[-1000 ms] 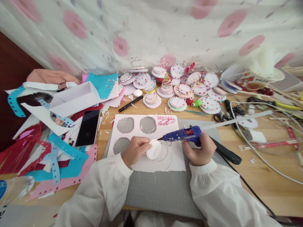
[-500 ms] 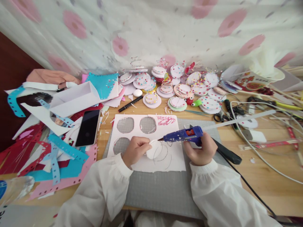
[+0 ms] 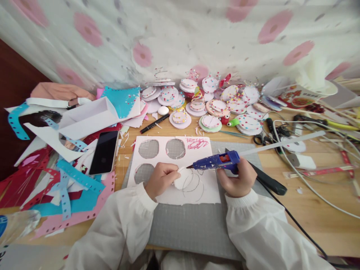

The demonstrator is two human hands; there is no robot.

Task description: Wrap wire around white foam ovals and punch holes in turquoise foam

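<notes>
Between its thumb and fingers, my left hand [image 3: 162, 179] pinches the edge of a small white disc [image 3: 182, 179]. My right hand [image 3: 238, 178] is wrapped round a blue glue gun [image 3: 215, 161], whose dark tip points left and meets the disc's upper edge. A long translucent glue stick [image 3: 284, 142] sticks out of the gun's back. Under both hands lies a white sheet [image 3: 174, 197] with round holes cut in it and pencil circles drawn on it, on top of a grey cutting mat [image 3: 191, 225].
Decorated stacked paper discs [image 3: 209, 123] line the back. Paper scraps [image 3: 80, 176] and a phone [image 3: 104, 152] lie left, beside a black marker [image 3: 154, 123]. At right are a white cable [image 3: 305, 182], scissors [image 3: 261, 139] and a paper bowl [image 3: 306, 95].
The glue gun and my right hand have shifted very slightly left. My left hand still pinches the disc in the same place.
</notes>
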